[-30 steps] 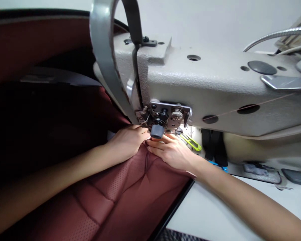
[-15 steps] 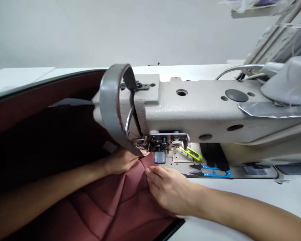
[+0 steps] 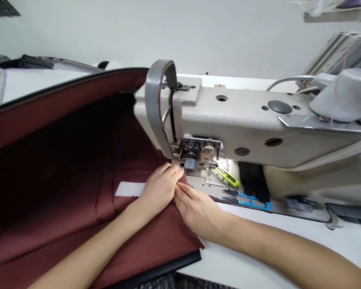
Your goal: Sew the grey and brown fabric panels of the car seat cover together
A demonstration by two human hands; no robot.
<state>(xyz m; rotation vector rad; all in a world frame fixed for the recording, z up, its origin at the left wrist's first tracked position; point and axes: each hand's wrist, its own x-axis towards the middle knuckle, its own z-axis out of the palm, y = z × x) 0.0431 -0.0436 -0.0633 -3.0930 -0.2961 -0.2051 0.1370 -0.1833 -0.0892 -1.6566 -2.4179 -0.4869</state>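
Note:
A large dark red piece of leather-like material [image 3: 156, 237] lies under the head of a sewing machine [image 3: 228, 116]. My left hand [image 3: 159, 184] rests on top of it, fingers pressed together on its edge just in front of the needle area. Close against it, my right hand [image 3: 198, 208] pinches the same edge between thumb and fingers. The needle and presser foot are mostly hidden behind the grey tension knob [image 3: 191, 163] and my left fingertips. A white strip [image 3: 129, 188] lies on the material beside my left wrist.
Yellow-green thread snips [image 3: 228, 176] and blue thread snips [image 3: 254, 200] lie on the machine bed, right of the needle. A curved grey guard [image 3: 156, 104] arches over the machine's head. The material's dark-bound edge [image 3: 78, 80] rises behind at left. A white thread cone [image 3: 345, 94] stands at right.
My left hand has come out from behind the material's fold onto its top, nearer my right hand. The bunched red material now lies flatter, and the white strip shows. The view has shifted.

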